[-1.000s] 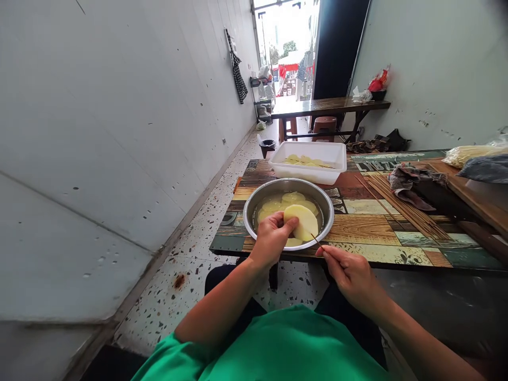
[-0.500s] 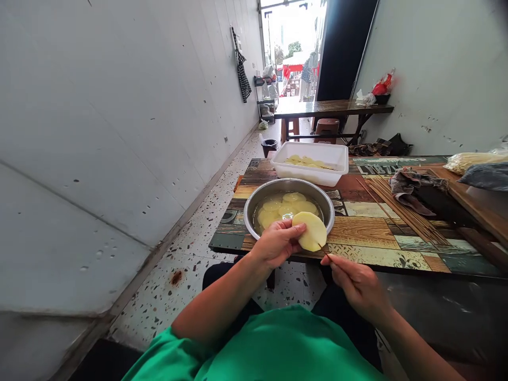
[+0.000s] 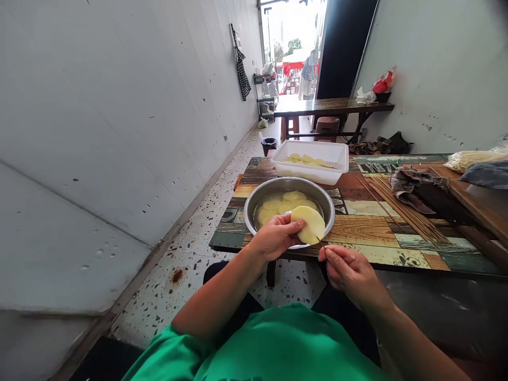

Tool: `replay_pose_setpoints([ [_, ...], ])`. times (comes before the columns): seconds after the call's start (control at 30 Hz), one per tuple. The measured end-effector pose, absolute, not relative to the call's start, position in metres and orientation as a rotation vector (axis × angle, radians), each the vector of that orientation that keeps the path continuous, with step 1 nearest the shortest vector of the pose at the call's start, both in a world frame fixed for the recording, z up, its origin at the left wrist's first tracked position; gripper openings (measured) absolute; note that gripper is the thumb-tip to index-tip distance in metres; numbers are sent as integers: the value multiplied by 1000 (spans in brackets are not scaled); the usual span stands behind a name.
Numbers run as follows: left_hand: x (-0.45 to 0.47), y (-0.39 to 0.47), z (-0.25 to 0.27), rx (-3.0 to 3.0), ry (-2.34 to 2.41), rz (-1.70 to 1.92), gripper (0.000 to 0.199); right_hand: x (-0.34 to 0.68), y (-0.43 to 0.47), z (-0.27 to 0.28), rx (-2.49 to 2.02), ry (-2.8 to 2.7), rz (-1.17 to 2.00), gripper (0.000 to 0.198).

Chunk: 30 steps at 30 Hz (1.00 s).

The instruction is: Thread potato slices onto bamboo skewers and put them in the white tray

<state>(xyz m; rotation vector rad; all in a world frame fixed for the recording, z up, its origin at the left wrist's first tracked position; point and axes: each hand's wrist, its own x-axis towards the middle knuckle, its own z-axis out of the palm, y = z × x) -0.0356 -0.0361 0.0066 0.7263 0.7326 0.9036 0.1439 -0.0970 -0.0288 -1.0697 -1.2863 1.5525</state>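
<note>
My left hand (image 3: 277, 236) pinches a round, pale yellow potato slice (image 3: 308, 224) above the near rim of a metal basin (image 3: 250, 203). Between the fingertips of my right hand (image 3: 348, 269) is a thin brown skewer (image 3: 320, 242), its tip at the lower edge of the slice. How far the tip goes into the slice I cannot tell. Several more potato slices (image 3: 293, 196) lie in water in the basin. Behind it stands a white plastic tub (image 3: 337, 159) with skewered slices (image 3: 305, 159) inside.
On the right of the patterned table (image 3: 365, 230) lie a loose bundle of skewers (image 3: 408, 211), a crumpled cloth (image 3: 413, 185) and plastic bags (image 3: 476, 159). A second table (image 3: 317, 107) with stools stands farther back. A white wall (image 3: 119, 132) runs along the left.
Both hands have shifted slightly: the slice sits a little higher and tilts differently. My right hand has risen with the skewer, its fingers closer to the slice.
</note>
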Motion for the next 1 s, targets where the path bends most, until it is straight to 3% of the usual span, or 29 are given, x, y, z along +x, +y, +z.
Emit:
replay_pose_setpoints([
  [0.5, -45, -32, 3, 823, 845, 1028, 40, 164, -118, -41, -1258, -1672, 1114, 29],
  [0.57, -46, -32, 4, 813, 816, 976, 39, 163, -122, -42, -1239, -1547, 1187, 29],
  [0.7, -46, -31, 7, 829, 805, 943, 41, 157, -122, -34, -1050, -1127, 1740, 29],
  [0.77, -46, -31, 8, 865, 835, 958, 41, 155, -120, -32, -1022, -1033, 1852, 29],
  [0.93, -44, -39, 10, 1132, 962, 1100, 33, 152, -125, -40, -1277, -1433, 1143, 28],
  [1.0, -41, -41, 11, 1240, 991, 1146, 28, 152, -128, -42, -1305, -1512, 1076, 29],
])
